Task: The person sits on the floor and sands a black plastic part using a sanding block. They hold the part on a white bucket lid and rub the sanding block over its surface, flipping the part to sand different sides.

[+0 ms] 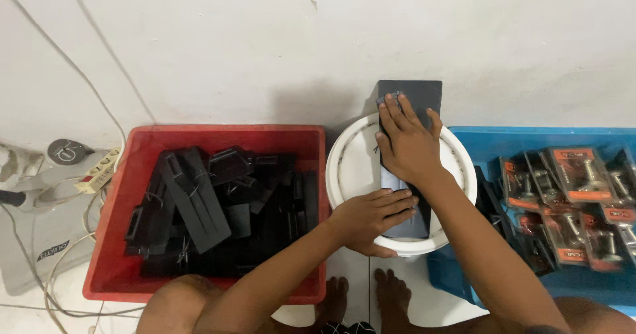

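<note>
A long dark flat card (419, 97) lies across the top of a white round bucket lid (351, 168), its far end against the wall. My right hand (407, 142) presses flat on the card's far half, fingers spread toward the wall. My left hand (374, 220) lies palm down on the card's near end at the bucket's front rim. Both hands hold the card down; neither grips it.
A red crate (106, 254) at left holds several black plastic pieces (199, 198). A blue crate (490, 139) at right holds several blister-packed metal parts (576, 175). Cables and a power strip (96, 172) lie at far left. My bare feet (391, 301) show below.
</note>
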